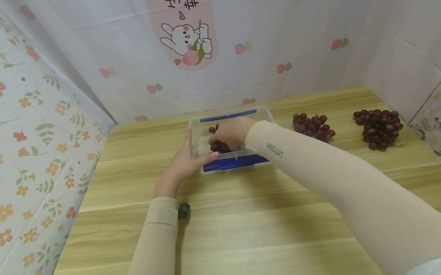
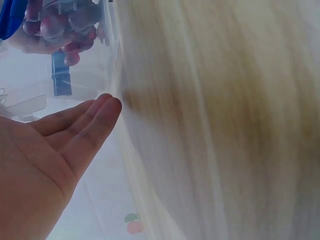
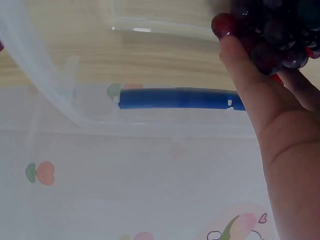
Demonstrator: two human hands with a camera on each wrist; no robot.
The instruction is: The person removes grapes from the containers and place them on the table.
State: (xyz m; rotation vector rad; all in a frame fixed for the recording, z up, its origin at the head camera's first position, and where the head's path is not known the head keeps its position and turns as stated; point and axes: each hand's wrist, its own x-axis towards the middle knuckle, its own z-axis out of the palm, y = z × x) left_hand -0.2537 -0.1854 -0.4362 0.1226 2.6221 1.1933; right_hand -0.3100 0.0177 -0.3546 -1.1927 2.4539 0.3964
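Observation:
A clear plastic container [image 1: 200, 141] with blue clips stands at the far middle of the table. My right hand [image 1: 233, 133] reaches into it and grips a bunch of dark red grapes [image 1: 219, 147]. In the right wrist view, the thumb and fingers curl around that bunch [image 3: 272, 37]. My left hand [image 1: 184, 163] is at the container's left side, fingers straight along the wall and thumb stretched over the front rim. Through the clear wall, the left wrist view shows the grapes [image 2: 55, 22] inside.
Two more bunches of grapes lie to the right of the container, a nearer bunch [image 1: 313, 127] and a farther bunch [image 1: 379, 128]. A small dark object [image 1: 183, 210] shows beside my left wrist. Printed curtains [image 1: 294, 30] hang behind the wooden table [image 1: 242, 241].

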